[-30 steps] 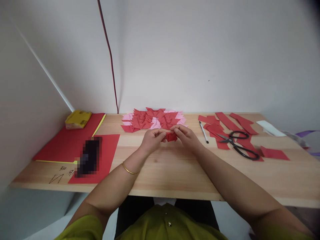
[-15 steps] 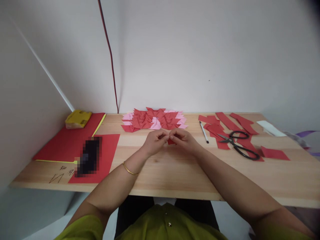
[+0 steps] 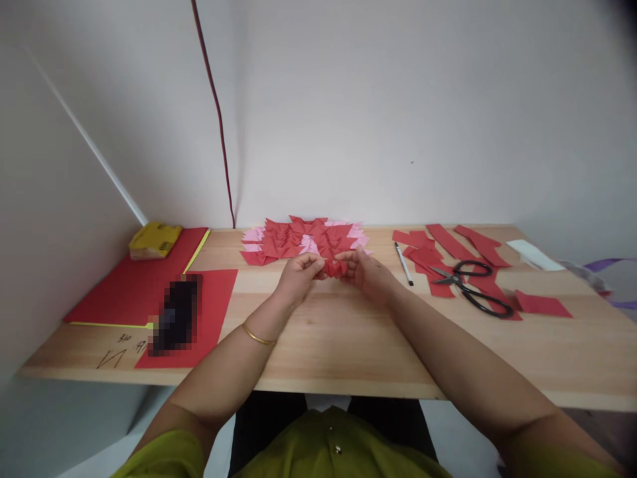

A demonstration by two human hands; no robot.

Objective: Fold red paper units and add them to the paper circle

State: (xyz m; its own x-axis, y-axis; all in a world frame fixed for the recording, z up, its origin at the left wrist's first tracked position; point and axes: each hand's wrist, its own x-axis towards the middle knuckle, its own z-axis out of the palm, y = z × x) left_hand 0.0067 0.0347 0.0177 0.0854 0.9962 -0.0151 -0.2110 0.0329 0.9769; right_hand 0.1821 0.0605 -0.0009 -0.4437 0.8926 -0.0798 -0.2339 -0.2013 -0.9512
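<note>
A small piece of folded red paper (image 3: 334, 268) is held up over the middle of the wooden table. My left hand (image 3: 298, 275) pinches its left end between thumb and fingertips. On the other side, my right hand (image 3: 371, 275) has its fingers around the right end, with the thumb and forefinger a little apart. Just behind my hands, a large cluster of folded red and pink paper pieces (image 3: 283, 239) lies near the wall; my fingers and the held piece overlap its front edge in view.
To the right lie black-handled scissors (image 3: 485, 302) on cut red paper strips (image 3: 448, 242), with a white pen (image 3: 404, 264) beside them. At the left, red sheets (image 3: 119, 285) carry a yellow packet (image 3: 155, 240) and a blurred dark object (image 3: 176, 315). The wall (image 3: 378, 119) bounds the table's back.
My hands have moved apart from fingertips nearly touching. The right thumb and fingers have spread, and more of the folded red paper shows between the hands. The view has shifted slightly.
</note>
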